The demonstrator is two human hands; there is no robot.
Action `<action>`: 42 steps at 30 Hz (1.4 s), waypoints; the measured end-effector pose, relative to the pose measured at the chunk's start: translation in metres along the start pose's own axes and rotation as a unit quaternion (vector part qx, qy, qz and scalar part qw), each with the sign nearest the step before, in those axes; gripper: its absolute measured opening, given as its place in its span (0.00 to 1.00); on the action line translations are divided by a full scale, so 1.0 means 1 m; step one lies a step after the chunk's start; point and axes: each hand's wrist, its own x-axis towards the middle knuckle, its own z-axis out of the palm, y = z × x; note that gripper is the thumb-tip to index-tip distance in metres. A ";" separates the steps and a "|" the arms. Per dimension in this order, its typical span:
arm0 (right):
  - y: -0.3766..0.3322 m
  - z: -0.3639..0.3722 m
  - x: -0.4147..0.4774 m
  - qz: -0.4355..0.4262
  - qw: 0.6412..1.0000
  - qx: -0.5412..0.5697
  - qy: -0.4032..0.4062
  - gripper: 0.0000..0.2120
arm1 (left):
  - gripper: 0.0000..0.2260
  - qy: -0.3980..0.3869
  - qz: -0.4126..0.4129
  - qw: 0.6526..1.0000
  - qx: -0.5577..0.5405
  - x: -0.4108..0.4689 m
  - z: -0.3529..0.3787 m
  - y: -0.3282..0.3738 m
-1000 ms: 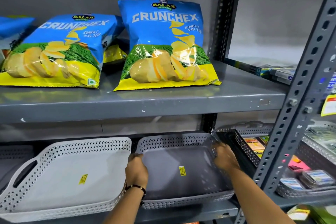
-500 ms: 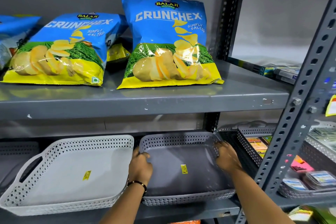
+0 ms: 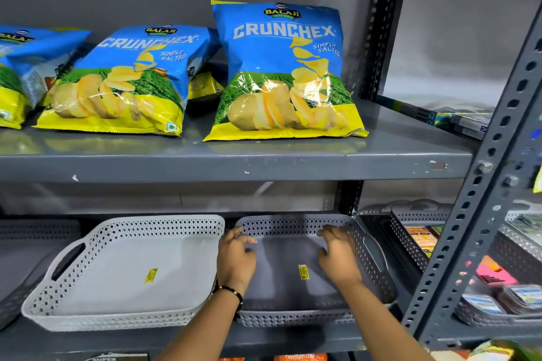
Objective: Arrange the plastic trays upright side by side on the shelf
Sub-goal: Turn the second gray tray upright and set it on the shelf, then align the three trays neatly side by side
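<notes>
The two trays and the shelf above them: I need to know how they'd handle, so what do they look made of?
White tray and grey tray: moulded plastic, matte, with perforated lattice walls. Shelf: probably painted steel, grey, semi-gloss, with chipped paint at the front edge.

I log: white tray (image 3: 123,281), diamond-perforated wall, yellow sticker (image 3: 150,275). Grey tray (image 3: 293,287), same diamond lattice, yellow sticker (image 3: 303,272). Crisp bags (image 3: 281,73), blue above, green field band, yellow base, pale yellow crisps, white lettering. Shelf (image 3: 234,161) dark grey, chipped white. Black bracelet (image 3: 231,291).
</notes>
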 end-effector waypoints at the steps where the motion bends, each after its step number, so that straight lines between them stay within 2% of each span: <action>1: -0.005 0.003 -0.002 -0.007 1.000 0.014 0.006 0.20 | 0.16 0.006 0.018 1.000 0.004 -0.001 -0.003 0.002; 5: -0.025 0.017 -0.010 -0.044 0.998 0.044 -0.002 0.18 | 0.15 0.031 0.089 0.995 0.022 -0.008 -0.020 0.001; 11: -0.074 0.031 -0.014 -0.089 0.995 0.048 -0.020 0.17 | 0.13 0.022 0.185 0.978 0.091 -0.022 -0.065 -0.037; 17: -0.134 0.055 -0.023 -0.134 0.990 0.047 0.011 0.17 | 0.12 0.085 0.184 0.974 0.098 -0.006 -0.115 -0.081; 26: -0.225 0.107 -0.046 -0.116 0.991 0.053 0.040 0.19 | 0.18 0.103 0.200 0.962 0.156 0.033 -0.198 -0.166; 29: -0.243 0.125 -0.060 -0.112 0.992 0.034 0.048 0.21 | 0.20 0.101 0.163 0.967 0.168 0.038 -0.215 -0.187; 33: -0.257 0.134 -0.078 -0.105 0.995 0.003 -0.003 0.25 | 0.24 0.081 0.084 0.972 0.204 0.044 -0.233 -0.206; 38: -0.248 0.122 -0.077 -0.110 0.993 -0.035 -0.013 0.28 | 0.30 0.085 -0.052 0.974 0.202 0.057 -0.252 -0.223; 42: -0.228 0.107 -0.069 -0.047 0.997 -0.065 -0.011 0.31 | 0.34 0.068 -0.135 0.974 0.167 0.062 -0.257 -0.234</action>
